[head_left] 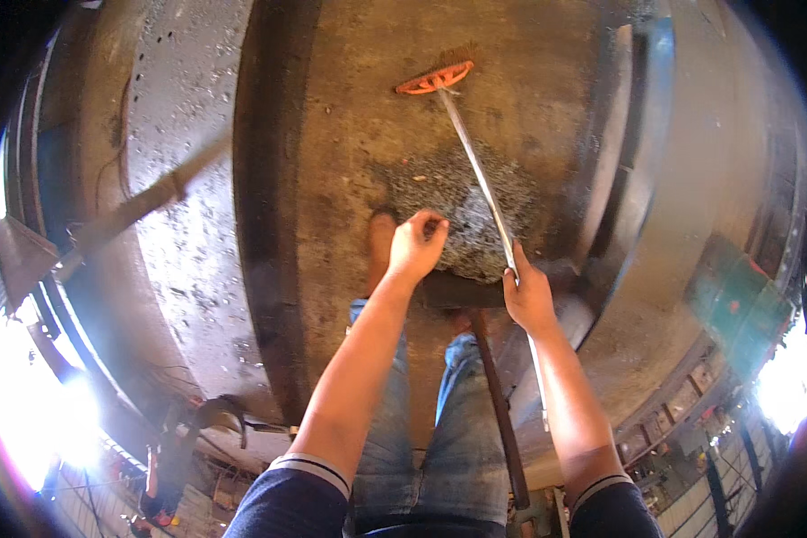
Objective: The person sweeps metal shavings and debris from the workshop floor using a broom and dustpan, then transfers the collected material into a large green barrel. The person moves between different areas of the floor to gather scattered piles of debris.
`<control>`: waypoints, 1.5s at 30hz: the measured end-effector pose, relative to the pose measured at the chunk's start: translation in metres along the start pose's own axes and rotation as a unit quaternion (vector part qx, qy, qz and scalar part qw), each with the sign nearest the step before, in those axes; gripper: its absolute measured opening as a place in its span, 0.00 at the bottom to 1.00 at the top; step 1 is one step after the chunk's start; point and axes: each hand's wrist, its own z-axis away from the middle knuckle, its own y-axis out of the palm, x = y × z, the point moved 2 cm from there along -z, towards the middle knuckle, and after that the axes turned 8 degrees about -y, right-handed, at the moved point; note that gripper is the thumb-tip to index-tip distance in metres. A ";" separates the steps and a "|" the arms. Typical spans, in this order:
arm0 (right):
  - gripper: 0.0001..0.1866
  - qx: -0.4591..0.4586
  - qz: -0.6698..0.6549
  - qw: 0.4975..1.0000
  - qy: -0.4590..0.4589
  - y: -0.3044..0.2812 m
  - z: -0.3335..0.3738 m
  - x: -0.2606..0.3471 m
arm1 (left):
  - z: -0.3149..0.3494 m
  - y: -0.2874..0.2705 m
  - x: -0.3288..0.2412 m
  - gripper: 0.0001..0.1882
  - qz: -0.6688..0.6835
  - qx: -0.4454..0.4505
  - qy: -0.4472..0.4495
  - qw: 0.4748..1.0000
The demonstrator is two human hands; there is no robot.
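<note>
My right hand (pixel 528 291) is wrapped round the pale metal handle (pixel 481 170) of a broom. The broom's orange head (pixel 435 79) rests on the floor farther ahead, its bristles pointing away from me. My left hand (pixel 419 244) is curled closed in the air left of the handle, and nothing shows between its fingers. Beyond my hands lies a heap of grey metal shavings (pixel 502 215). At the heap's near edge sits a dark, wide blade (pixel 453 290), like a shovel's. A dark brown shaft (pixel 500 408) runs from it back past my right leg.
A long grey metal beam (pixel 188 179) strewn with shavings lies on the left, with a bar (pixel 152 197) across it. Another long metal piece (pixel 641 134) lines the right side. My shoe (pixel 381 242) stands beside the heap on the stained brown floor (pixel 350 117).
</note>
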 end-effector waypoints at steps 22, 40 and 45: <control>0.32 0.109 0.086 0.990 -0.034 0.039 -0.066 0.098 | -0.024 -0.097 0.134 0.14 -0.034 -0.082 -0.228 0.970; 0.35 0.201 0.198 0.959 0.024 -0.013 0.028 0.054 | -0.025 -0.089 0.195 0.16 -0.245 -0.030 -0.127 0.961; 0.34 0.215 0.259 0.941 -0.026 -0.003 -0.025 0.027 | -0.001 -0.079 0.127 0.16 -0.190 -0.004 -0.218 0.957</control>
